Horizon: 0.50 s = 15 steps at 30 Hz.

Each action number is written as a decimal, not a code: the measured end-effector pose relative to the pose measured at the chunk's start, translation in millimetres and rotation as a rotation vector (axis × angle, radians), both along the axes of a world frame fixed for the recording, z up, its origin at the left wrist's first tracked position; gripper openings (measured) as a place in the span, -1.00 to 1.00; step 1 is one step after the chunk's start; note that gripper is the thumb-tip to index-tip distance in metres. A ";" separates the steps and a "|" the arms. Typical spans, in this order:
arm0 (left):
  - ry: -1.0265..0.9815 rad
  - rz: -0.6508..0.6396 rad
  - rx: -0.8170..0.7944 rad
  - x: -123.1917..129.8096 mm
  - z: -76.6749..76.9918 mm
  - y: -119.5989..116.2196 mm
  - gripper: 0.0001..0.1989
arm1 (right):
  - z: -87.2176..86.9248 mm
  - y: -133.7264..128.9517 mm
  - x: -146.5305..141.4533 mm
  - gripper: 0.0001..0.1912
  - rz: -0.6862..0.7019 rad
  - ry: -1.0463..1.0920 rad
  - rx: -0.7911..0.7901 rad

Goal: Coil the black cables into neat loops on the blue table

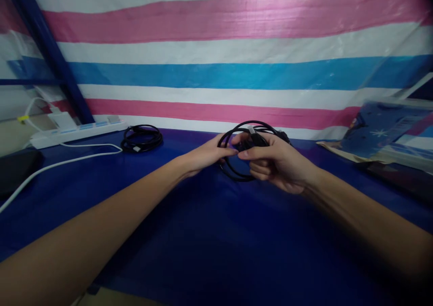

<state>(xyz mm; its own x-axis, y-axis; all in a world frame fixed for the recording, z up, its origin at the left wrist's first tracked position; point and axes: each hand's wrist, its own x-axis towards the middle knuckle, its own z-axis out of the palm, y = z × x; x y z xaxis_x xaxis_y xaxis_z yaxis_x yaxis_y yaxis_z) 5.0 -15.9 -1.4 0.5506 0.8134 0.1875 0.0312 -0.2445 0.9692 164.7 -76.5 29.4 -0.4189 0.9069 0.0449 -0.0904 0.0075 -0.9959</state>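
On the table [209, 247], the power strip [83, 133] lies at left, with a coiled cable [146, 148] just right of it; the held cable [257, 139] is farther right, before the sheet [209, 30].

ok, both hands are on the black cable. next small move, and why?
I'd probably have the left hand steady the loops while the right hand tucks the connector in against them. The black cable is already coiled, but its loops look loosely spread, and that connector's pale tip points upward by the right hand's fingers.
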 end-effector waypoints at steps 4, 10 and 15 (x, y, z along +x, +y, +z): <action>-0.202 -0.023 -0.248 3.0 -3.9 -0.3 -0.81 | -6.2 4.7 -2.0 -0.76 -0.091 -0.053 0.059; -0.257 -0.167 -0.197 7.4 8.1 -14.8 -0.89 | -20.7 21.7 6.0 -0.59 -0.739 -0.304 0.533; -0.351 -0.291 -0.270 12.8 19.1 -27.6 -0.50 | -20.7 26.7 14.1 -0.65 -0.976 -0.425 0.676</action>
